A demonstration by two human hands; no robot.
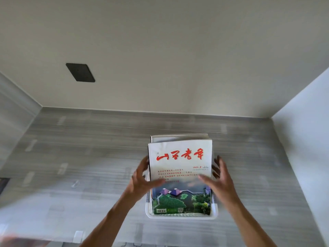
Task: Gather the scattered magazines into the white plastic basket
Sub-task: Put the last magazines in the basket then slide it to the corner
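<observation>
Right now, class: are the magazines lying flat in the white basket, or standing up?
Standing upright. The magazines rise well above the white basket, lower edges inside its rim, covers facing the camera.

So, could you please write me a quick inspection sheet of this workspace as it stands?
Surface: grey wood-grain floor, blurred.
Job's things: magazines stacked in the white plastic basket, top cover white with red title, overhanging the far rim.
Clutter: no loose magazines seen on the floor.
Grippers: left hand and right hand flank the stack, fingers spread, thumbs on the cover; no closed grip.
Cables: nothing seen.
Surroundings: pale wall with dark square plate; white panel at right.
</observation>
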